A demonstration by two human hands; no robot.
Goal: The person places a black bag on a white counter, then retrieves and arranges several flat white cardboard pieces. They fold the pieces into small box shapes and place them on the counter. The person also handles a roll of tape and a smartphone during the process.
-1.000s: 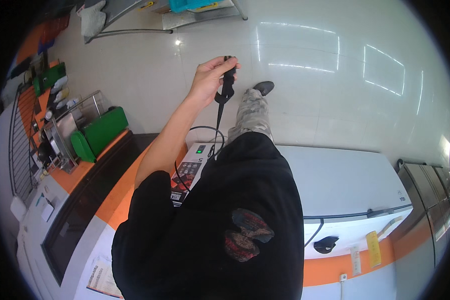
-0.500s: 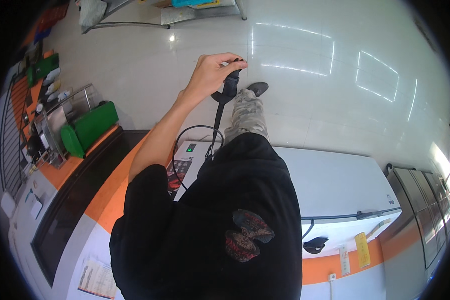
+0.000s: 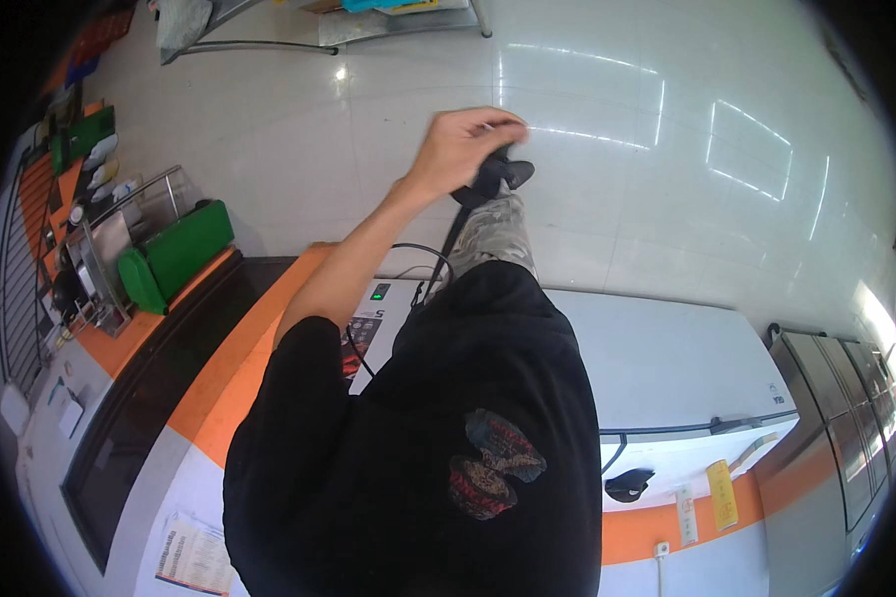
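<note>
My left hand (image 3: 465, 149) is stretched out ahead of me, with thumb and fingertips pinched together. A black strap (image 3: 481, 186) with a wide loop hangs just below the fingers, its upper end hidden under them. From there its narrower band (image 3: 453, 235) runs back toward my waist beside my camouflage trousers (image 3: 495, 227). My shoe (image 3: 519, 174) shows partly behind the hand. A thin black cable (image 3: 423, 248) curves near my forearm. My right hand is out of view.
A white chest freezer (image 3: 667, 358) stands beside me on the right, with metal cabinets (image 3: 836, 398) beyond. To the left is an orange-edged counter (image 3: 234, 368) with a green machine (image 3: 179, 249). A metal rack (image 3: 408, 30) stands ahead on the tiled floor (image 3: 627, 219).
My left hand has moved to the right and slightly forward, carrying the black strap over toward my shoe. The strap is now more covered by the hand.
</note>
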